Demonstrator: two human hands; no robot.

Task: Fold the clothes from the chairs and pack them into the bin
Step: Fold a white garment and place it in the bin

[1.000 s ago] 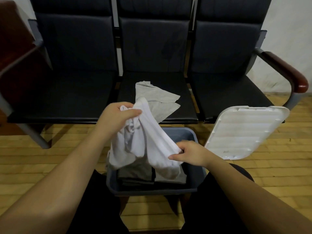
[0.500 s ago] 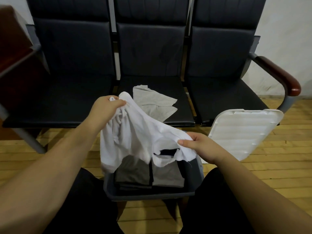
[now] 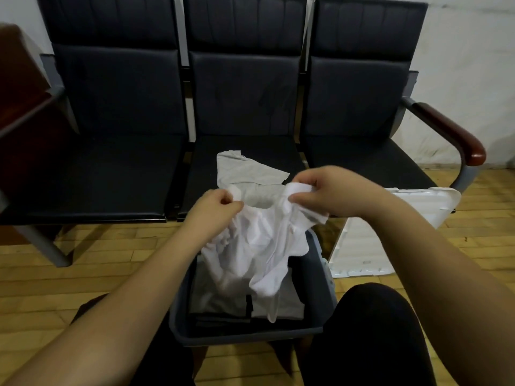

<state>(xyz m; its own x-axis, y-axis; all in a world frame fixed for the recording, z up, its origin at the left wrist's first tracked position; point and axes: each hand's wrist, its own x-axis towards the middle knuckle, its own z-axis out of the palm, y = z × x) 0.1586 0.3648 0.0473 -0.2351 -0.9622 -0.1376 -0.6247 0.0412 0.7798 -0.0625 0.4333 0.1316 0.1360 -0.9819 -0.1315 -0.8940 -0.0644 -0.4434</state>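
holding a white shirt [image 3: 259, 246] bunched above the bin [image 3: 312, 319], left hand [image 3: 214, 210] and right hand [image 3: 328, 190] pinching its top edge; loose hem may drag folded clothes [image 3: 223, 299] askew.

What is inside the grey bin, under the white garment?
In the bin, folded grey clothes lie side by side on darker ones. The white garment, held by both hands, hides the back part; the bottom is not visible.

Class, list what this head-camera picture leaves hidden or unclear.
- Bin contents: head view, the hanging white garment covers much of the folded stack.
- Grey garment on the chair: near edge behind both hands.
- White lid: partly behind the right arm.
- Left hand: fingertips motion-blurred.
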